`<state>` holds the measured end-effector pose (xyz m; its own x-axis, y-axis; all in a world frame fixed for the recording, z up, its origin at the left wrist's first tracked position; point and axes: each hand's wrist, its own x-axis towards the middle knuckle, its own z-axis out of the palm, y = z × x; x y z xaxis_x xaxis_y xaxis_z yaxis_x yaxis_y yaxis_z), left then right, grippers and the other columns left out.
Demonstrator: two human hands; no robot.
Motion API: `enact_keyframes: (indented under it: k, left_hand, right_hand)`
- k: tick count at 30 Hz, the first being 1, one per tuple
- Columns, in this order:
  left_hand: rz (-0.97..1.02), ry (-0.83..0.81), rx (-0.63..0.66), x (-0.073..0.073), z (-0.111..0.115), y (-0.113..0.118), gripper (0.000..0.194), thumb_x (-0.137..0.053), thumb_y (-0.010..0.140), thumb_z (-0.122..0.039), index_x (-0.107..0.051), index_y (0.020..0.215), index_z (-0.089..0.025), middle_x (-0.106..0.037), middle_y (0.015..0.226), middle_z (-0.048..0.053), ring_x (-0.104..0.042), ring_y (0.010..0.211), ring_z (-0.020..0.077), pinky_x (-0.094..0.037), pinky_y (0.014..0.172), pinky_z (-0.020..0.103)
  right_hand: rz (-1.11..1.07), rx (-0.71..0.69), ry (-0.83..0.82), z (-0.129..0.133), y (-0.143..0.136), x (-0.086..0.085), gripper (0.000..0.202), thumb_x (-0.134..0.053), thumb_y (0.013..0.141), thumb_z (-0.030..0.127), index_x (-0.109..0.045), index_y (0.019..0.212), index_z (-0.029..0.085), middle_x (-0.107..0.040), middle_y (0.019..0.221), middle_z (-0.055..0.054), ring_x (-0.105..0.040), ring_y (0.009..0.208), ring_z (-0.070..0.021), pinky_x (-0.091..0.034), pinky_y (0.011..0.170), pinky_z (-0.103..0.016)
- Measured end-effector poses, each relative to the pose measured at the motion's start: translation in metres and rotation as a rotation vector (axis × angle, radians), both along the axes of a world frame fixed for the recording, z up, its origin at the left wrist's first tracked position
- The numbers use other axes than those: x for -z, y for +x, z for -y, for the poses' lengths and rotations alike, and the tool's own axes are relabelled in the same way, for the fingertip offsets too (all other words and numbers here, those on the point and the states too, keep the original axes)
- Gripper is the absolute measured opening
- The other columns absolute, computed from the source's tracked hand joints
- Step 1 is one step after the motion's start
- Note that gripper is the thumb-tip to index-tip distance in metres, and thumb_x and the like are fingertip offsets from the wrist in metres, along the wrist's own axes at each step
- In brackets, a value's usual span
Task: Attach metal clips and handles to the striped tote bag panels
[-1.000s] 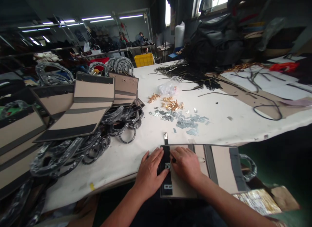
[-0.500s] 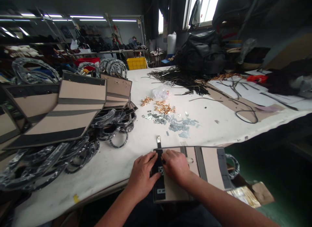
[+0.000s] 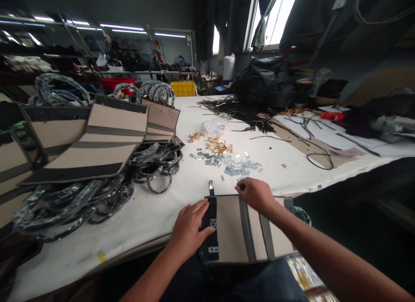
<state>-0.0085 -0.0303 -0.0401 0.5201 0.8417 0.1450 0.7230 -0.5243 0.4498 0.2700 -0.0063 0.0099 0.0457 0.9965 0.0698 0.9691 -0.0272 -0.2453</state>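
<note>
A beige panel with dark bands [image 3: 230,228] lies at the table's front edge. Small metal plates sit on its black left strip, and a metal clasp [image 3: 212,185] sticks out at its top. My left hand [image 3: 191,224] rests on the strip's left side, thumb and fingers apart, pressing it. Above the panel's upper edge, my right hand [image 3: 257,194] is curled, with thumb and fingertips together; whether something small is between them cannot be made out. Just beyond it lie scattered silver plates [image 3: 238,165] and gold-coloured metal pieces [image 3: 220,145].
Open panels [image 3: 94,150] and plastic-wrapped rings [image 3: 71,207] are piled at the left. A clear plastic bag [image 3: 215,124], black strips [image 3: 249,116] and a large black bag [image 3: 267,79] lie further back. A yellow crate [image 3: 183,88] stands behind the table.
My right hand has lifted off the black strip and moved right and up towards the silver plates. My left hand stays on the panel. The camera view has shifted a little.
</note>
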Motion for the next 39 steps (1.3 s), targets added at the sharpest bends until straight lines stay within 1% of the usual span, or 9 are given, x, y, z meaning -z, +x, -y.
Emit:
enact_keyframes:
  k: [2, 5, 10, 15, 19, 23, 28, 34, 39]
  left_hand:
    - [0.014, 0.003, -0.009, 0.001, 0.000, -0.001, 0.067, -0.079, 0.081, -0.029, -0.059, 0.144, -0.024, -0.057, 0.153, 0.009, -0.056, 0.138, 0.0310, -0.043, 0.118, 0.051]
    - [0.020, 0.007, -0.017, 0.003, 0.000, -0.002, 0.067, -0.080, 0.080, -0.030, -0.060, 0.143, -0.024, -0.057, 0.153, 0.008, -0.055, 0.139, 0.0312, -0.043, 0.118, 0.051]
    - [0.018, -0.006, -0.050, 0.007, 0.002, -0.002, 0.070, -0.083, 0.078, -0.034, -0.060, 0.145, -0.026, -0.052, 0.157, 0.009, -0.052, 0.141, 0.0329, -0.044, 0.118, 0.050]
    - [0.005, -0.050, -0.080, 0.005, 0.005, -0.002, 0.072, -0.084, 0.078, -0.037, -0.060, 0.144, -0.025, -0.054, 0.155, 0.010, -0.051, 0.141, 0.0331, -0.042, 0.118, 0.051]
    - [0.035, -0.039, -0.050, 0.003, 0.005, -0.002, 0.072, -0.086, 0.077, -0.037, -0.061, 0.143, -0.024, -0.059, 0.148, 0.011, -0.053, 0.138, 0.0325, -0.042, 0.118, 0.050]
    - [0.055, -0.028, -0.055, 0.004, 0.005, -0.001, 0.074, -0.088, 0.075, -0.039, -0.062, 0.142, -0.024, -0.061, 0.146, 0.011, -0.053, 0.137, 0.0328, -0.043, 0.117, 0.051]
    - [0.081, -0.035, -0.073, 0.007, 0.005, 0.000, 0.077, -0.091, 0.070, -0.040, -0.063, 0.140, -0.022, -0.062, 0.143, 0.011, -0.055, 0.136, 0.0324, -0.044, 0.116, 0.049]
    - [0.108, -0.048, -0.085, 0.004, 0.006, 0.001, 0.073, -0.089, 0.071, -0.039, -0.065, 0.138, -0.023, -0.063, 0.142, 0.009, -0.055, 0.136, 0.0324, -0.044, 0.115, 0.049]
    - [0.171, -0.078, -0.172, -0.002, 0.004, 0.006, 0.054, -0.081, 0.079, -0.034, -0.069, 0.131, -0.025, -0.070, 0.133, 0.008, -0.061, 0.126, 0.0301, -0.047, 0.109, 0.046]
  right_hand:
    - [0.052, 0.112, -0.056, -0.014, 0.029, 0.001, 0.026, -0.059, 0.096, 0.039, -0.081, 0.101, 0.026, -0.079, 0.104, -0.005, -0.071, 0.089, -0.0231, -0.043, 0.068, -0.028]
    - [0.062, 0.164, -0.127, -0.026, 0.054, 0.013, 0.025, -0.064, 0.092, 0.041, -0.082, 0.098, 0.026, -0.079, 0.102, -0.007, -0.070, 0.090, -0.0246, -0.041, 0.065, -0.028]
    - [0.036, 0.176, -0.132, -0.028, 0.055, 0.032, 0.025, -0.061, 0.092, 0.039, -0.081, 0.101, 0.028, -0.078, 0.110, -0.006, -0.069, 0.096, -0.0264, -0.040, 0.067, -0.029]
    - [-0.027, 0.130, -0.142, -0.031, 0.056, 0.020, 0.021, -0.063, 0.089, 0.034, -0.081, 0.095, 0.025, -0.079, 0.100, -0.006, -0.071, 0.090, -0.0255, -0.043, 0.067, -0.029]
    - [-0.255, -0.028, -0.159, -0.024, 0.036, -0.008, 0.021, -0.062, 0.091, 0.036, -0.077, 0.091, 0.021, -0.077, 0.082, -0.003, -0.070, 0.071, -0.0178, -0.047, 0.065, -0.025]
    - [-0.551, -0.243, -0.307, -0.016, -0.013, -0.022, 0.015, -0.066, 0.084, 0.030, -0.076, 0.090, 0.021, -0.071, 0.068, 0.001, -0.066, 0.059, -0.0153, -0.046, 0.056, -0.023]
    - [-0.563, -0.311, -0.446, -0.018, -0.057, -0.007, 0.015, -0.065, 0.076, 0.019, -0.077, 0.087, 0.019, -0.069, 0.062, 0.002, -0.065, 0.055, -0.0149, -0.046, 0.054, -0.022]
    - [-0.444, -0.309, -0.379, -0.023, -0.062, 0.006, 0.016, -0.065, 0.074, 0.016, -0.078, 0.083, 0.020, -0.071, 0.064, 0.001, -0.064, 0.060, -0.0156, -0.043, 0.057, -0.023]
    - [-0.360, -0.290, -0.310, -0.020, -0.066, 0.006, 0.016, -0.066, 0.074, 0.016, -0.079, 0.082, 0.021, -0.074, 0.071, 0.000, -0.063, 0.065, -0.0163, -0.041, 0.060, -0.024]
